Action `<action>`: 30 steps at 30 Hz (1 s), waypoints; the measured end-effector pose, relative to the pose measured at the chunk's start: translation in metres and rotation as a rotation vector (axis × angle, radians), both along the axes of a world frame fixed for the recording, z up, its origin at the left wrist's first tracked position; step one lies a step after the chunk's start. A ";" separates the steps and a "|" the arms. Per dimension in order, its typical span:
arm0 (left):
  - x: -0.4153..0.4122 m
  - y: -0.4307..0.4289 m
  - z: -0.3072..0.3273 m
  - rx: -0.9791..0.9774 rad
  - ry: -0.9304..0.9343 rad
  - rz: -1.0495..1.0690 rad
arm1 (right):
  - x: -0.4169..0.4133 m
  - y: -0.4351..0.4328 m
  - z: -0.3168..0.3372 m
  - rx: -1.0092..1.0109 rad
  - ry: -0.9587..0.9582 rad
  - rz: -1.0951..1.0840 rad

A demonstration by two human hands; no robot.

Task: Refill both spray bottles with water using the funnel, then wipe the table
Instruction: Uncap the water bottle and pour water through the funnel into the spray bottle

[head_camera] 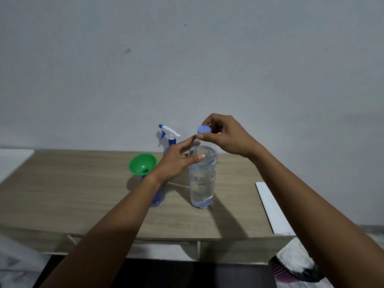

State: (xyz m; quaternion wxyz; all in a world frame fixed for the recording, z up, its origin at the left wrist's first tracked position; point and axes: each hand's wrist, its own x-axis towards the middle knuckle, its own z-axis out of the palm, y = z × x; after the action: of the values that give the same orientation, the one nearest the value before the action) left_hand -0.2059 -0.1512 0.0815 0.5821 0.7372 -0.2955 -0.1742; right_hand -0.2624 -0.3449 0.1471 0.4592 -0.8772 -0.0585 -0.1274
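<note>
A clear water bottle (pixel 201 183), nearly full, stands upright at the middle of the wooden table (pixel 72 183). My right hand (pixel 224 136) pinches its blue cap (pixel 204 129) from above. My left hand (pixel 178 161) holds the bottle's shoulder, thumb on the front and fingers at the neck. A green funnel (pixel 142 164) sits in the neck of a blue spray bottle (pixel 158 198), which my left forearm mostly hides. Behind it stands a second spray bottle with a white and blue trigger head (pixel 168 133).
A thin white tube (pixel 179 185) lies on the table between the bottles. A white board (pixel 272 206) lies along the table's right edge and a white surface (pixel 12 161) adjoins its far left corner. A pink mesh item (pixel 286 271) lies on the floor at lower right.
</note>
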 end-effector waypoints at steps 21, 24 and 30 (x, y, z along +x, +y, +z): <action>0.001 0.002 0.003 0.020 0.013 -0.010 | 0.000 0.004 -0.001 0.015 -0.027 -0.026; -0.001 0.001 0.003 0.020 0.017 -0.007 | -0.003 -0.001 0.002 0.019 0.017 0.040; -0.002 0.002 0.004 0.022 0.012 0.006 | -0.004 -0.003 0.005 0.029 0.073 0.079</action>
State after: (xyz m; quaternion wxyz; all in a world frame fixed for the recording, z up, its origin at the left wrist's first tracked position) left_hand -0.2084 -0.1493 0.0857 0.5761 0.7435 -0.2878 -0.1801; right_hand -0.2661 -0.3480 0.1519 0.4785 -0.8715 -0.0744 -0.0779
